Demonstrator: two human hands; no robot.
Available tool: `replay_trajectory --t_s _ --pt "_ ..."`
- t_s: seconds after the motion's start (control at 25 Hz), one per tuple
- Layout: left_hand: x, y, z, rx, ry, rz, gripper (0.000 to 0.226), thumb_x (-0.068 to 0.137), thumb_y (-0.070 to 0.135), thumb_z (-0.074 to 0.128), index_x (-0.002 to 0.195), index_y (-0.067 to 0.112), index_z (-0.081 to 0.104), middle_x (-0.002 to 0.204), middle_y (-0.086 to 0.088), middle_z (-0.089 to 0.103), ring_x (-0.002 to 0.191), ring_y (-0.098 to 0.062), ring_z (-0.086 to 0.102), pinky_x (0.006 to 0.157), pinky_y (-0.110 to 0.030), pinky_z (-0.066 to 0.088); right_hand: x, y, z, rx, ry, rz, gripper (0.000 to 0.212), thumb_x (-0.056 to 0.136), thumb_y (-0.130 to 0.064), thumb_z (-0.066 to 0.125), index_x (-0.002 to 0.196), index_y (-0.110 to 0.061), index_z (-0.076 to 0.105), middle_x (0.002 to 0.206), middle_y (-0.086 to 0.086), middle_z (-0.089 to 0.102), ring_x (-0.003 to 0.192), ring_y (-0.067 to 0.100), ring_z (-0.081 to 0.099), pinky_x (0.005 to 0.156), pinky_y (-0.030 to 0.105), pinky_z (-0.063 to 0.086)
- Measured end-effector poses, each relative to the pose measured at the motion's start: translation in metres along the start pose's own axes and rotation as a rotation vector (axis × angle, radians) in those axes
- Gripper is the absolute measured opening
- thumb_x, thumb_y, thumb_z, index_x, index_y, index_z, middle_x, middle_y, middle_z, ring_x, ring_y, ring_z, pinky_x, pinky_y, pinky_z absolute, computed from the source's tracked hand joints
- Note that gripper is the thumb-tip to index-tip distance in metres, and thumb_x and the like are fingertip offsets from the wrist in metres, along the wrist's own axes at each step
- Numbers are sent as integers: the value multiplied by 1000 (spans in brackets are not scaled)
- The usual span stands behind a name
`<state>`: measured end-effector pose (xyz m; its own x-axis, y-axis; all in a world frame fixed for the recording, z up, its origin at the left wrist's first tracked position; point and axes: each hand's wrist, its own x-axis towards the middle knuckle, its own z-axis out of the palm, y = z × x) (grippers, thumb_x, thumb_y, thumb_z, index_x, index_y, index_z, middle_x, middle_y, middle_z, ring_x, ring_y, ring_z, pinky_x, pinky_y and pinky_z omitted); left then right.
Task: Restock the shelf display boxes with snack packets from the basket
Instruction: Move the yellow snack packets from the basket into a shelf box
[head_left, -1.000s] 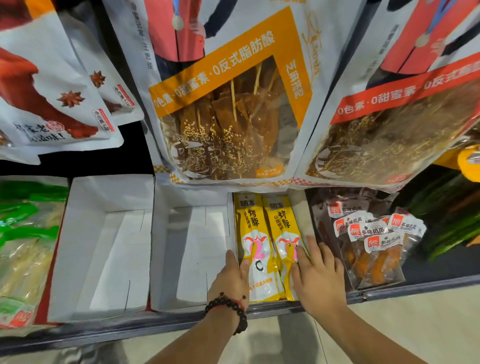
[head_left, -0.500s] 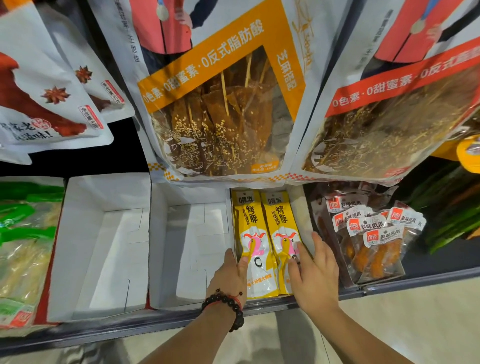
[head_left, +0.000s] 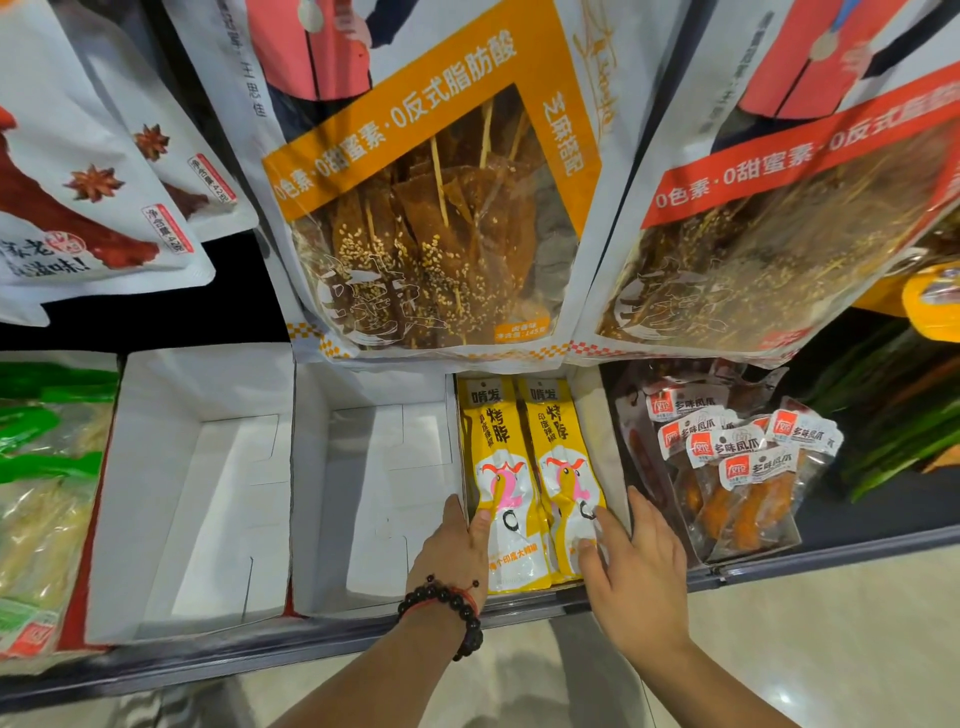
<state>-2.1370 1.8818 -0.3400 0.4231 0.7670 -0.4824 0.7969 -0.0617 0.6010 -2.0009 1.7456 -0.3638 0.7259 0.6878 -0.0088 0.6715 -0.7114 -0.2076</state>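
Your left hand (head_left: 457, 551) rests at the near left corner of the narrow white cardboard display box (head_left: 589, 410), thumb lying flat on the lower part of the left yellow snack packet (head_left: 501, 467) while the other fingers drop out of sight on the far side of the box's left wall, so you cannot tell how they curl. A dark beaded bracelet (head_left: 457, 613) circles that wrist. Your right hand (head_left: 636, 566) lies spread, fingers straight, its fingertips (head_left: 597, 519) pressing the lower part of the right yellow snack packet (head_left: 563, 457). Both packets lie side by side inside the box. Left of your left thumb stands an empty white cardboard box (head_left: 332, 467); right of your right fingers sit clear chicken-feet packets with red labels (head_left: 737, 467).
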Motion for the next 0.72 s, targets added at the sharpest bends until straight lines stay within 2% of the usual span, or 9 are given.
replay_trajectory --t_s 0.08,0.24,0.32,0.4,0.48,0.56,0.72 --pt "-2 1 -2 -5 -9 6 52 97 54 20 137 22 29 102 1 61 87 -17 61 75 -28 48 0 0 -2 55 -13 20 59 86 -56 24 131 -29 50 148 7 35 134 27 33 107 48 30" --pt "-5 3 -8 -22 -25 21 54 97 54 22 137 18 27 98 2 56 92 -19 60 79 -29 47 4 -6 -14 106 12 1 59 83 -55 29 134 -29 42 148 8 36 132 27 37 105 48 32" --pt "-10 4 -18 -13 -45 34 59 97 55 23 142 17 22 113 -2 60 101 -20 61 86 -31 49 7 -14 -24 116 51 -27 58 81 -53 34 132 -28 44 146 8 37 133 27 36 104 49 33" --pt "-17 2 -37 7 -43 55 64 97 55 24 149 18 15 136 -4 53 117 -21 57 96 -33 48 11 -28 -40 129 92 -62 57 79 -52 39 129 -27 48 143 6 41 132 26 37 103 49 34" --pt "-27 -3 -66 68 1 110 62 98 53 23 150 20 15 149 -5 39 130 -23 46 105 -35 39 15 -53 -57 136 115 -139 55 78 -50 43 125 -24 54 135 3 50 127 24 44 101 47 36" --pt "-41 -14 -103 153 52 146 58 99 49 24 149 20 20 152 -5 33 135 -23 39 109 -37 35 16 -87 -72 136 108 -221 55 79 -49 41 123 -21 59 127 1 58 122 24 51 100 45 38" --pt "-86 -59 -197 350 187 137 56 96 50 27 143 21 28 146 -4 37 133 -25 38 106 -45 38 -3 -182 -104 76 23 -484 60 77 -55 36 127 -27 55 127 -4 59 121 19 51 102 41 35"
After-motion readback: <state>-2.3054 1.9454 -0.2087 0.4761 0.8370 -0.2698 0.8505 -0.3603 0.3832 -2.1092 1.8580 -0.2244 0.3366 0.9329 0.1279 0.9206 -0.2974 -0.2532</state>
